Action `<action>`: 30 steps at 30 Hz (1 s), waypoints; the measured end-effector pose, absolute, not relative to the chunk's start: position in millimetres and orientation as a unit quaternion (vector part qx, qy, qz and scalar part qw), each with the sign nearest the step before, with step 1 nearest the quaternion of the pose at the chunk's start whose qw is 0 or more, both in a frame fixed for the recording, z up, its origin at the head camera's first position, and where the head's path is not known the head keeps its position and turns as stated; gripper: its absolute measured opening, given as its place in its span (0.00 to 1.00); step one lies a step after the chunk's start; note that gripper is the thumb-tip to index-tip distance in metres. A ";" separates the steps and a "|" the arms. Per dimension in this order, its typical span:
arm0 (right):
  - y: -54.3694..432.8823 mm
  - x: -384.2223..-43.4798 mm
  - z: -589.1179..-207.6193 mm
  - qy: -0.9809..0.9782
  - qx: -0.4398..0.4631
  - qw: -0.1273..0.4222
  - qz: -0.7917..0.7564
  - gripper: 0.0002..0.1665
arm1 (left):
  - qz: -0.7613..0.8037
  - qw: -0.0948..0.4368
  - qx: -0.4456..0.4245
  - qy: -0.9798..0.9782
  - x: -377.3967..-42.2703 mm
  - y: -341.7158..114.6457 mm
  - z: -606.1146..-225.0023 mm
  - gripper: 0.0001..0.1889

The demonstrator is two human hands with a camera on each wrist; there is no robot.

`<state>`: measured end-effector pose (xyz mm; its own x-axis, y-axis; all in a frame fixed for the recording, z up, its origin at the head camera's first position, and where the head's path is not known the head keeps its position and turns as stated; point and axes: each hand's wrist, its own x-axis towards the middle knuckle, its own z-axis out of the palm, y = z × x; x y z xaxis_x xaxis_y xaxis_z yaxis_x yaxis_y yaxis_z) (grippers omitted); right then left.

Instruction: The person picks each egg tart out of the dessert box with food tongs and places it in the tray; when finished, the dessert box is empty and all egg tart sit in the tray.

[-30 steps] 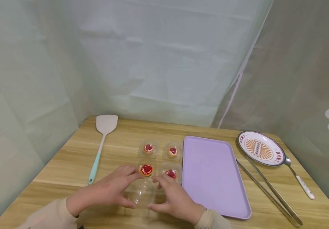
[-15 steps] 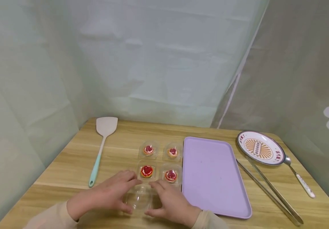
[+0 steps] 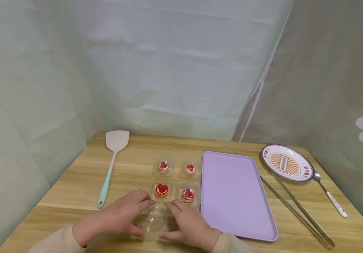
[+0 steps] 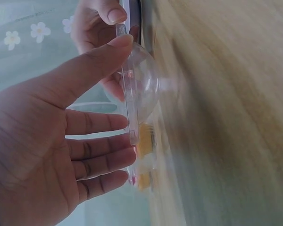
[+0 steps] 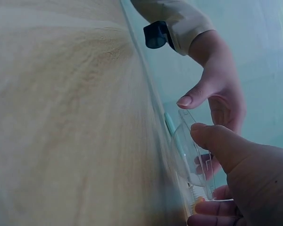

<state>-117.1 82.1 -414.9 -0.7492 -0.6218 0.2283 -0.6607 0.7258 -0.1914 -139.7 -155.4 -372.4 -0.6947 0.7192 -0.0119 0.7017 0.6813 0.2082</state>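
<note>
A clear plastic dome lid (image 3: 152,221) with a square flat rim is held low between both hands at the table's near side. Its dome (image 4: 146,84) faces down toward the wood in the left wrist view; whether it touches cannot be told. My left hand (image 3: 118,217) pinches the rim's left side between thumb and fingertips. On the right side, my right hand (image 3: 189,223) pinches it likewise, its thumb (image 5: 203,133) on the rim. Just beyond stand several small tarts with red heart tops in clear plastic packs, such as the near-left tart (image 3: 161,189) and near-right tart (image 3: 188,194).
A purple tray (image 3: 236,193) lies right of the tarts. Farther right are metal tongs (image 3: 298,211), a patterned plate (image 3: 287,163) and a spoon (image 3: 331,198). A spatula (image 3: 111,165) with a mint handle lies at left. Cloth curtains (image 3: 175,70) enclose the table.
Both hands have moved slightly toward the near edge with the clear dome lid, uncovering the near tarts more. In the last half second they have hardly moved.
</note>
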 end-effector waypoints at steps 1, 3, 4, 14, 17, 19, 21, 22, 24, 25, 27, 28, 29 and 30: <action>82.0 -117.0 -415.2 -0.926 0.347 0.076 0.128 0.47 | 0.094 0.047 0.387 0.916 -139.3 -155.5 -372.3 0.43; 81.7 -116.7 -415.7 -0.926 0.348 0.079 0.121 0.48 | 0.091 0.047 0.386 0.917 -138.6 -155.7 -372.1 0.43; 81.5 -116.6 -415.9 -0.926 0.349 0.082 0.118 0.48 | 0.089 0.045 0.386 0.917 -138.2 -155.7 -372.1 0.43; 84.6 -116.4 -409.8 -0.922 0.357 0.107 0.103 0.52 | 0.074 0.012 0.404 0.912 -137.5 -153.2 -369.3 0.45; 85.8 -115.8 -404.5 -0.922 0.357 0.115 0.093 0.52 | 0.074 0.012 0.401 0.913 -137.8 -152.5 -365.8 0.45; 86.7 -115.0 -400.3 -0.923 0.354 0.118 0.089 0.52 | 0.078 0.012 0.398 0.914 -138.0 -152.4 -362.9 0.45; 88.4 -113.7 -395.6 -0.924 0.352 0.123 0.086 0.52 | 0.082 0.010 0.398 0.913 -138.8 -152.2 -360.6 0.44; 89.6 -113.2 -393.6 -0.924 0.351 0.126 0.084 0.52 | 0.085 0.008 0.400 0.912 -139.4 -152.1 -359.7 0.44; 92.9 -112.4 -389.2 -0.923 0.352 0.136 0.081 0.51 | 0.090 0.003 0.407 0.909 -140.8 -152.4 -358.0 0.43; 94.8 -112.4 -386.9 -0.921 0.353 0.141 0.082 0.51 | 0.092 0.003 0.408 0.908 -141.6 -152.5 -357.2 0.42; 99.2 -113.2 -382.6 -0.918 0.355 0.153 0.083 0.50 | 0.094 -0.008 0.418 0.904 -144.0 -153.1 -355.7 0.41; 101.5 -113.8 -380.3 -0.916 0.357 0.160 0.086 0.49 | 0.095 -0.013 0.421 0.902 -145.2 -153.5 -354.9 0.41; 103.8 -114.1 -377.7 -0.914 0.358 0.167 0.089 0.48 | 0.096 -0.017 0.424 0.900 -146.5 -153.7 -353.7 0.40; 106.2 -114.6 -375.4 -0.912 0.359 0.174 0.092 0.48 | 0.097 -0.022 0.425 0.900 -147.9 -153.8 -352.7 0.39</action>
<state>-114.6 106.2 -375.4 -0.6821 -0.6227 0.3833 -0.6869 0.7254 -0.0440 -147.9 -153.8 -352.7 -0.6382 0.7602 0.1220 0.7688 0.6205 0.1550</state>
